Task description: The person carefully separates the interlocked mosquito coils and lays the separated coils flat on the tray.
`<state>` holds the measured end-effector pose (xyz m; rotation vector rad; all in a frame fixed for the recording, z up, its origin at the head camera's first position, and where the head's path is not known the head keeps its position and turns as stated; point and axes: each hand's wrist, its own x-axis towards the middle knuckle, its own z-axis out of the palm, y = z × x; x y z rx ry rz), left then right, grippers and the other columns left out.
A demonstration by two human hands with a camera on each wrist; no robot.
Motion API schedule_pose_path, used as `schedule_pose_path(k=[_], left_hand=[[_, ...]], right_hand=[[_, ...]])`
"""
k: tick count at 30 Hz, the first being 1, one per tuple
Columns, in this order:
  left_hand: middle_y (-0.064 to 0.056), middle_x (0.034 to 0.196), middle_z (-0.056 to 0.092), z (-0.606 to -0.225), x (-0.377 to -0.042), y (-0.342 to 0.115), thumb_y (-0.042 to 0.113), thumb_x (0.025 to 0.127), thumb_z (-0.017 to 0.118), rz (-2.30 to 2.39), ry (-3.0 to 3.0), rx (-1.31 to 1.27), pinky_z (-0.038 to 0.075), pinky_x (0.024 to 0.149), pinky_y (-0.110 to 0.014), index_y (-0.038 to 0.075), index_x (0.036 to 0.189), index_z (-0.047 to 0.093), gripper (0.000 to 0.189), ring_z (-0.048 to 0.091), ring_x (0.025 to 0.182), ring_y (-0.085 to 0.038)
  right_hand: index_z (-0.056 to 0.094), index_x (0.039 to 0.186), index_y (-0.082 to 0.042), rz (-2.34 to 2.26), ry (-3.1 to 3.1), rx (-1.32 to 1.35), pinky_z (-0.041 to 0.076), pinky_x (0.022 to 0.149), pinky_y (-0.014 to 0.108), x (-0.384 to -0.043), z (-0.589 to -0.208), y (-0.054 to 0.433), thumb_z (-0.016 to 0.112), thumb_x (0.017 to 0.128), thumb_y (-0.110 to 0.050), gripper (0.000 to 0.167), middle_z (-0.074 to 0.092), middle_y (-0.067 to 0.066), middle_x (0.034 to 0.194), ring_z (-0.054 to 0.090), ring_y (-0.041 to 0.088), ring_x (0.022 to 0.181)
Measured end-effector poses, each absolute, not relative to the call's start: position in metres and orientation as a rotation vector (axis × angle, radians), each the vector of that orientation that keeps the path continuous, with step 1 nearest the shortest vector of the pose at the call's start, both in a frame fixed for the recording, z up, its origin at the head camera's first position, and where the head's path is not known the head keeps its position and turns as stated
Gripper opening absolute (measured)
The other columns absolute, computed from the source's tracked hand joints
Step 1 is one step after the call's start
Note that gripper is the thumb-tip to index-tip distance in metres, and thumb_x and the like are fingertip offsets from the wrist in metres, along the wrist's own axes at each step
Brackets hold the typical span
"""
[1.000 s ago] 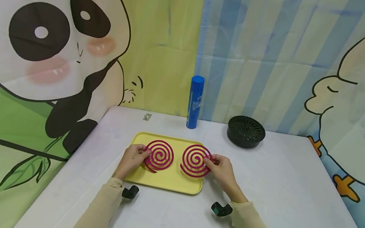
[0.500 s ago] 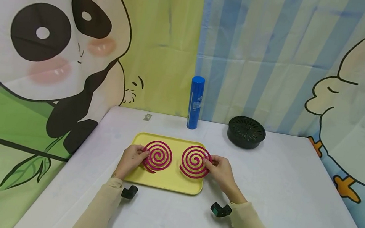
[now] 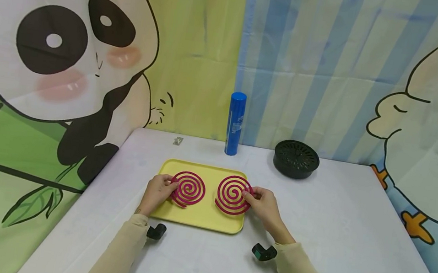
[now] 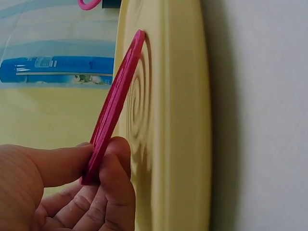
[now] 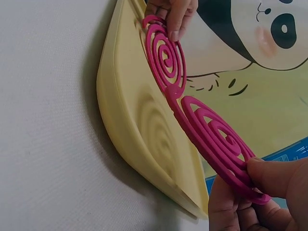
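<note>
Two magenta mosquito coils are held over a yellow tray (image 3: 212,179), side by side with a gap between them in the head view. My left hand (image 3: 156,193) pinches the left mosquito coil (image 4: 114,108) by its outer edge, thumb on one face and fingers behind. My right hand (image 3: 268,208) grips the other mosquito coil (image 5: 204,150) at its right edge the same way. Both coils are tilted above the tray floor, and spiral shadows fall on it in the wrist views. A loose outer end of the left coil hangs toward the lower edge of the tray.
Behind the tray stands a blue spray can (image 3: 235,125). A round black slotted coil holder (image 3: 296,159) sits at the back right. Near the back edge lies a small metal piece (image 3: 178,141). The white table (image 3: 201,268) meets a printed curtain (image 3: 196,59) at the back.
The left coil has shifted slightly left and down relative to the tray. The right coil has shifted only slightly. Both hands keep their hold.
</note>
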<state>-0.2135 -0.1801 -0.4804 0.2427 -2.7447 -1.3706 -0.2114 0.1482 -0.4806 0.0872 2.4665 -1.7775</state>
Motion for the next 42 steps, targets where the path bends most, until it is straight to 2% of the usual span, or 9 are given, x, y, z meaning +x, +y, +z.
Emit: schedule_pose_path(k=[6,13,23,34,42], left_hand=[[-0.02,0.098,0.074,-0.481,-0.214,-0.182,0.017,0.094,0.072,-1.353,-2.761,0.208,0.049,0.061,-0.021,-0.006,0.125,0.066,0.039,0.068,0.077,-0.018],[-0.019,0.105,0.07,-0.478,-0.211,-0.183,0.017,0.094,0.071,-1.285,-2.811,0.184,0.051,0.073,-0.03,-0.004,0.129,0.062,0.042,0.065,0.09,-0.026],[-0.017,0.1,0.068,-0.479,-0.211,-0.18,-0.001,0.087,0.069,-1.28,-2.792,0.243,0.048,0.071,-0.028,-0.004,0.127,0.063,0.041,0.063,0.087,-0.023],[-0.02,0.1,0.067,-0.48,-0.209,-0.178,-0.005,0.085,0.065,-1.084,-2.81,0.195,0.051,0.078,-0.039,-0.007,0.125,0.064,0.039,0.061,0.09,-0.028],[-0.025,0.105,0.063,-0.477,-0.202,-0.173,-0.004,0.09,0.063,-1.004,-2.808,0.146,0.051,0.079,-0.044,-0.009,0.127,0.062,0.038,0.057,0.093,-0.032]], right_hand=[[0.069,0.102,0.001,-1.783,2.47,0.086,0.055,0.071,0.027,-0.212,-0.482,0.147,0.07,0.097,-0.02,0.022,0.068,0.009,0.091,0.059,0.014,0.08],[0.068,0.102,0.0,-1.774,2.478,0.087,0.055,0.072,0.029,-0.212,-0.483,0.146,0.069,0.097,-0.02,0.021,0.067,0.008,0.09,0.058,0.014,0.08],[0.069,0.103,0.0,-1.757,2.483,0.107,0.051,0.067,0.023,-0.213,-0.486,0.146,0.07,0.097,-0.022,0.023,0.066,0.007,0.09,0.057,0.014,0.08],[0.069,0.102,0.0,-1.769,2.483,0.109,0.05,0.065,0.021,-0.213,-0.486,0.147,0.071,0.096,-0.021,0.022,0.066,0.007,0.089,0.057,0.014,0.079],[0.07,0.102,0.0,-1.773,2.481,0.109,0.049,0.062,0.02,-0.214,-0.491,0.149,0.072,0.095,-0.022,0.024,0.067,0.007,0.09,0.057,0.013,0.079]])
